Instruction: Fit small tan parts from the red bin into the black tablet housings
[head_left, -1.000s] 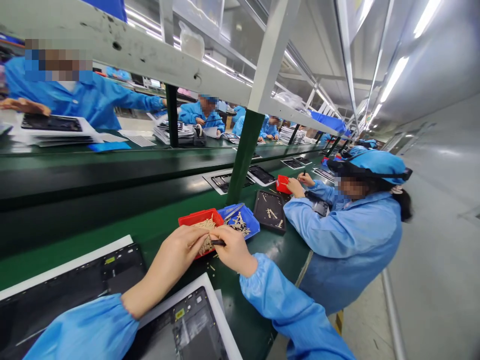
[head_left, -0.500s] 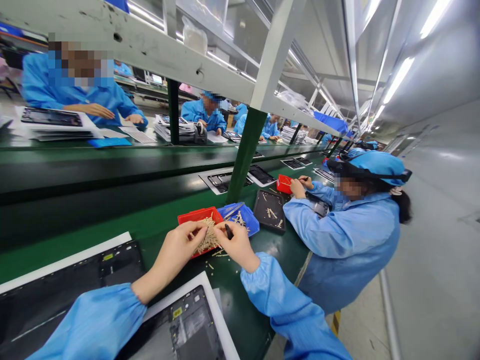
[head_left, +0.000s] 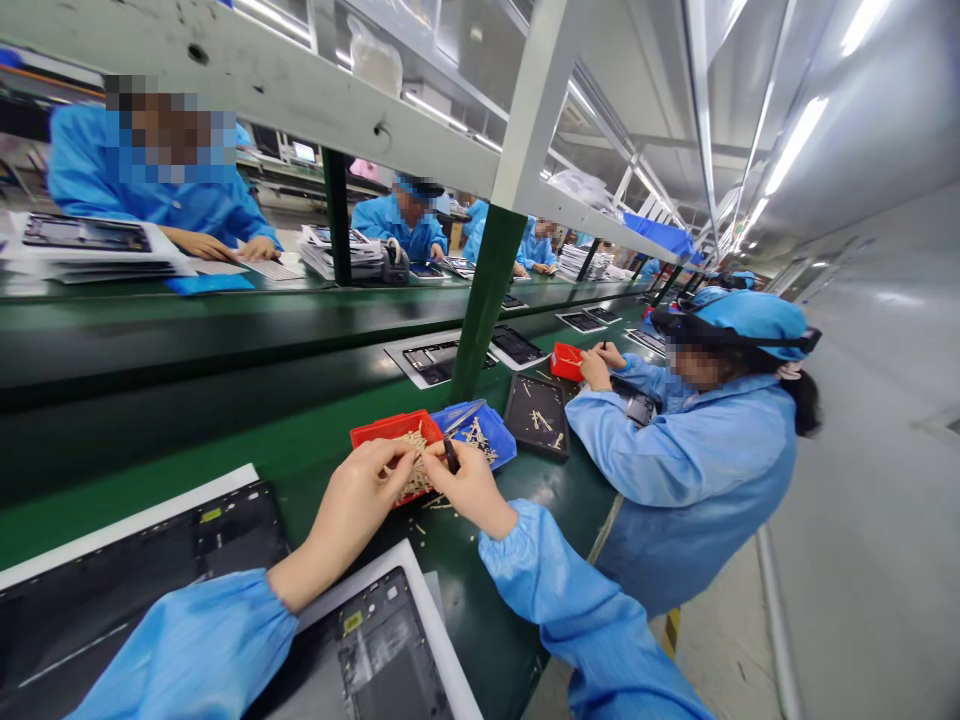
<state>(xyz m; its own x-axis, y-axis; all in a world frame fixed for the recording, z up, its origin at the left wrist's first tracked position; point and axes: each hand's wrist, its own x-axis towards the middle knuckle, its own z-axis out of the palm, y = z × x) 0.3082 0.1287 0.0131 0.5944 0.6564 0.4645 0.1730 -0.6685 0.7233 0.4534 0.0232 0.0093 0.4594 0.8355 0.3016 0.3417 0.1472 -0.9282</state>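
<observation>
Over the red bin (head_left: pixel 390 428) of small pale strips (head_left: pixel 415 478), both of my hands meet with their fingertips close together. My left hand (head_left: pixel 358 505) is closed in a pinch, and what lies between its thumb and fingers is too small to make out. In my right hand (head_left: pixel 474 488) is a slim black tool (head_left: pixel 451 456), its upper end rising past the fingers and its tip hidden. A blue bin (head_left: pixel 495 432) beside the red one has pale strips and metal tweezers (head_left: pixel 465 416) in it. Below my left forearm lies a black tablet housing (head_left: pixel 397 640) on white sheeting.
Another large black housing (head_left: pixel 150 570) is at the left. A black tray (head_left: pixel 537 412) with a few strips stands past the blue bin. A co-worker (head_left: pixel 697 450) sits close on the right. The shelf's green post (head_left: pixel 487 300) rises behind the bins.
Both hands stay over the red bin, fingertips still together. The black tool has tilted slightly in my right hand. The view has shifted a little, and the co-worker across at the left has moved their hands.
</observation>
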